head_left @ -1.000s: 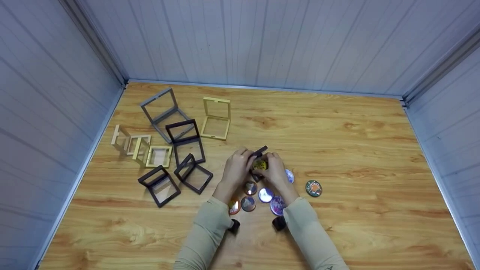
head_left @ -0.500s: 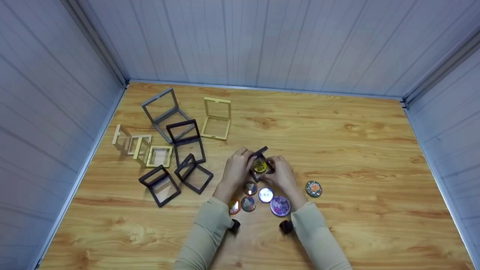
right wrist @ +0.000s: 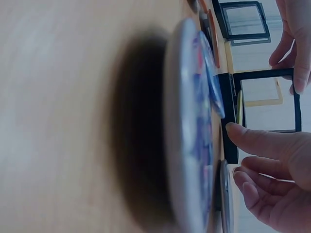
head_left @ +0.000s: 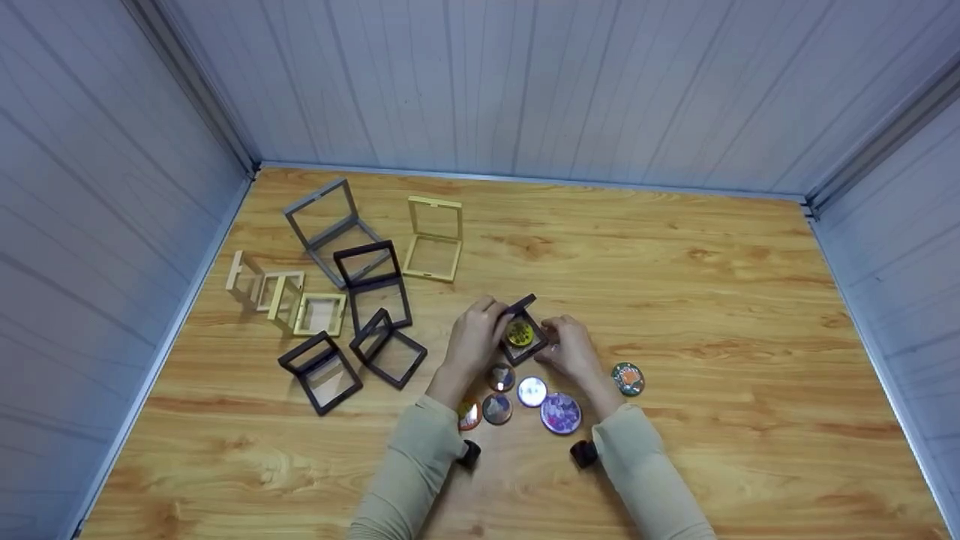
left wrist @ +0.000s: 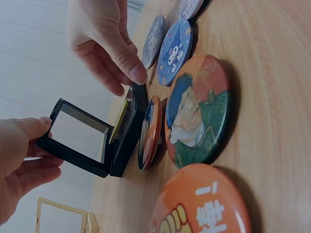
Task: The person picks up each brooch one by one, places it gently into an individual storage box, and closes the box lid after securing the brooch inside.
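Note:
A small black hinged frame box [head_left: 523, 335] stands open on the wooden table [head_left: 712, 300], with a yellow round badge [head_left: 519, 334] lying in its base. My left hand [head_left: 487, 319] pinches the raised lid [left wrist: 77, 141] between thumb and fingers. My right hand [head_left: 559, 341] is just right of the box, its index fingertip [right wrist: 233, 130] touching the edge of the base [left wrist: 130, 131], holding nothing. Several round picture badges [head_left: 532, 391] lie just in front of the box, one with a painted portrait [left wrist: 197, 114].
Several open square frame boxes lie to the left: grey [head_left: 330, 225], tan [head_left: 433, 238], black [head_left: 388, 347] and cream [head_left: 315, 311]. A green and orange badge [head_left: 628, 378] lies alone to the right. Pale panelled walls [head_left: 112, 187] enclose the table on three sides.
The right hand has let go of the yellow badge, which now lies in the box, and has drawn back to the right. The left hand still holds the lid up.

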